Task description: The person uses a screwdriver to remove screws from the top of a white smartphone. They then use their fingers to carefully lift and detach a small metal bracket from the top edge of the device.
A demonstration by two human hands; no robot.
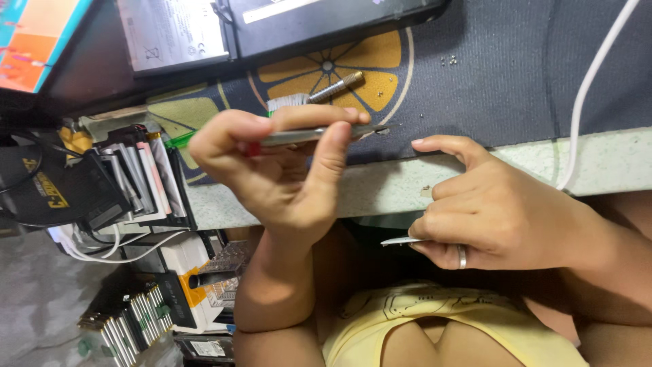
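Observation:
My left hand (285,177) is raised over the table edge and pinches a thin flat silver device (305,134), seen edge-on, between fingers and thumb; a red bit shows at its left end. My right hand (489,211), with a ring on one finger, is curled beside the table edge and grips a small thin flat metal piece (401,240), index finger extended toward the left hand. The two hands are apart. Just behind the device a brush with a metal handle (336,85) and white bristles lies on the mat.
A dark mat (509,75) with a citrus-slice print covers the pale stone table (611,160). A white cable (591,75) crosses it at the right, tiny screws (448,60) lie near the top. A flat battery pack (173,30) is at top left, a rack of flat parts (139,177) at left.

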